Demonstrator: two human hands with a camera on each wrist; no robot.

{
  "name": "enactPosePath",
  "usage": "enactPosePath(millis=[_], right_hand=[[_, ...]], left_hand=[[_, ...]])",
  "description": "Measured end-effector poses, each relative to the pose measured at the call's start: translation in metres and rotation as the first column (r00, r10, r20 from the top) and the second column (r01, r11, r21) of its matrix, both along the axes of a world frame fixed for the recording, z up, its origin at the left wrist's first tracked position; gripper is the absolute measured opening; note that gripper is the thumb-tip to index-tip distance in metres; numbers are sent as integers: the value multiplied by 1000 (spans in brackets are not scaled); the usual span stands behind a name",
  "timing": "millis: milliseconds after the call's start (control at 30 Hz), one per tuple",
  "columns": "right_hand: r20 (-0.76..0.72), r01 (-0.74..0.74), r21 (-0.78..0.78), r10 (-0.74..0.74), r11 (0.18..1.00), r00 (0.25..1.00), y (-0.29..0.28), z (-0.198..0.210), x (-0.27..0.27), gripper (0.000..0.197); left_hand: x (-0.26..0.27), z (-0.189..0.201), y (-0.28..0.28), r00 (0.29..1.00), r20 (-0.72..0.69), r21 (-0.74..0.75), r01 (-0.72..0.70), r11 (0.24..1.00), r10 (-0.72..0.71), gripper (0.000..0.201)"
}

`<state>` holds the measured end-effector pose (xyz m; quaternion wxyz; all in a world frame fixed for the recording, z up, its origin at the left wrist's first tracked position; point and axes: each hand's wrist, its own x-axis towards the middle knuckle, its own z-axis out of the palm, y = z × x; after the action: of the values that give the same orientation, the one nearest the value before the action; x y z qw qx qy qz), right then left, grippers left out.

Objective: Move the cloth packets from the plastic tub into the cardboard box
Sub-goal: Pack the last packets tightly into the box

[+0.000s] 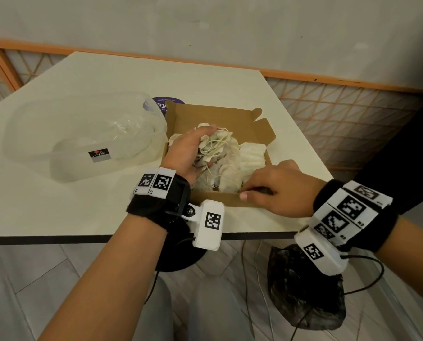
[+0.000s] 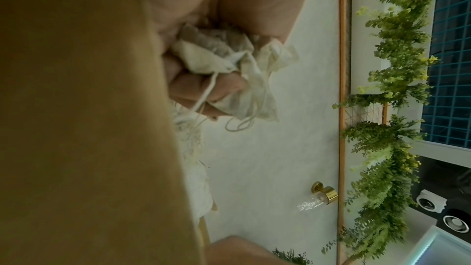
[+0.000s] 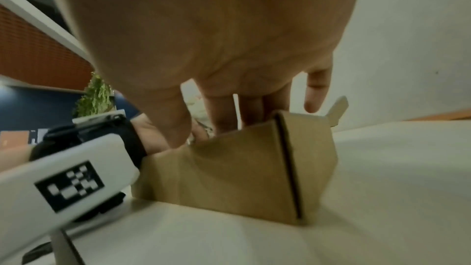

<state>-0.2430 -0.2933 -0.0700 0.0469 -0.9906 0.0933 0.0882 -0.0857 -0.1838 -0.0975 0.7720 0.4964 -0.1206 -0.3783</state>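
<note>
My left hand (image 1: 198,150) hovers over the open cardboard box (image 1: 220,114) and grips a crumpled bunch of cream cloth packets (image 1: 214,147) with loose drawstrings. The left wrist view shows its fingers (image 2: 193,86) curled round that bunch (image 2: 216,55). More packets (image 1: 251,156) lie piled inside the box. My right hand (image 1: 257,193) holds the box's near wall by the right corner, thumb outside and fingers over the rim; in the right wrist view that hand (image 3: 201,126) sits above the box (image 3: 242,178). The clear plastic tub (image 1: 33,134) stands left of the box, with only crinkled clear plastic showing inside.
The box and tub sit on a cream table (image 1: 70,212) whose front edge runs just below my wrists. A purple round sticker (image 1: 167,101) lies behind the box. A black bag (image 1: 304,286) and cables lie on the floor under the table's right side.
</note>
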Motion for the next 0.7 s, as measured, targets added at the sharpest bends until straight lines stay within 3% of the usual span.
enactPosePath(millis=[200, 267, 300, 333, 400, 467, 500, 600, 700], right_hand=[[90, 105, 64, -111, 992, 990, 1, -15, 0, 41], [284, 102, 184, -152, 978, 947, -1, -15, 1, 33], [440, 84, 302, -217, 950, 872, -1, -14, 3, 27], [553, 57, 449, -327, 892, 767, 1, -13, 6, 20], [548, -49, 743, -564, 667, 618, 8, -9, 15, 7], [380, -114, 911, -698, 396, 607, 14, -10, 28, 5], [304, -93, 944, -726, 316, 617, 15, -12, 34, 9], [220, -20, 962, -732, 272, 645, 16, -19, 45, 15], [210, -113, 977, -759, 179, 616, 13, -22, 45, 7]], left_hand=[[0, 1, 0, 999, -32, -33, 7, 999, -8, 9], [0, 1, 0, 999, -45, -59, 18, 998, -21, 12], [0, 2, 0, 999, -44, -74, 29, 997, -32, 15], [0, 2, 0, 998, -36, -84, 43, 996, -46, 20], [-1, 3, 0, 996, -16, -81, 90, 993, -92, 28], [-3, 4, 1, 989, -12, -74, 146, 987, -147, 34], [-3, 3, 1, 985, -8, -66, 174, 983, -174, 36], [-5, 3, 1, 978, 9, -32, 211, 977, -210, 29], [-8, 5, 1, 982, 2, -28, 190, 981, -190, 24]])
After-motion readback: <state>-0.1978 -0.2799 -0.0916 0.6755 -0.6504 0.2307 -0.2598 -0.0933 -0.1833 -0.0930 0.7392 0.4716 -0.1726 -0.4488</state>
